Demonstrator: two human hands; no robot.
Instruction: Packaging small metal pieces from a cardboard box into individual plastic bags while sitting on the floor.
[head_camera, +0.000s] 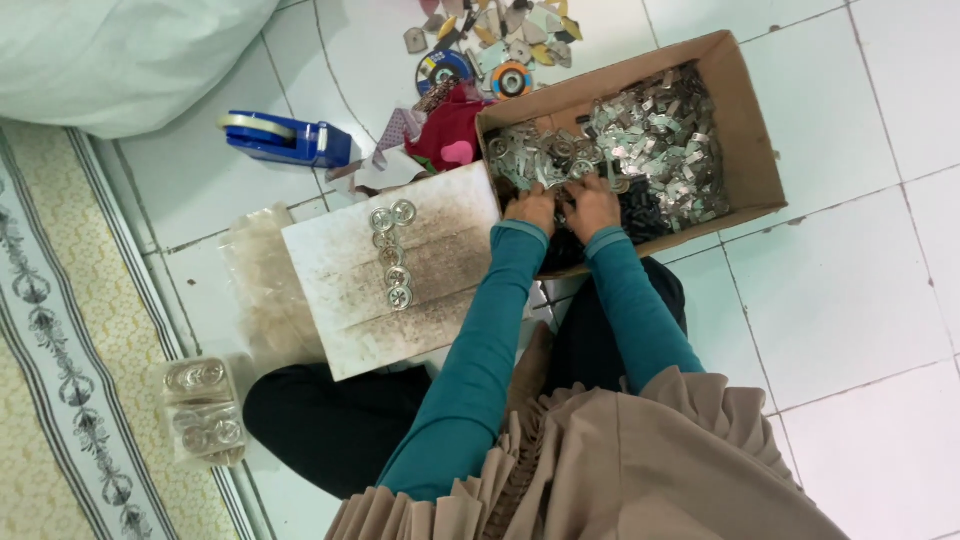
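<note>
Both hands sit side by side at the near edge of the cardboard box (745, 120), left hand (530, 207) and right hand (592, 203) with fingers curled into the heap of small metal pieces (640, 140), which stretches away ahead and rightward; what either grip holds cannot be told.

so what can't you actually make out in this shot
- Head view: fingertips of the left hand and right hand are buried in the metal pieces, so any grip is hidden.
- Single metal pieces in the cardboard box are too small to tell apart.
- The white sack is cut off by the top and left edges.
- The scrap pile is cut off by the top edge.
</note>
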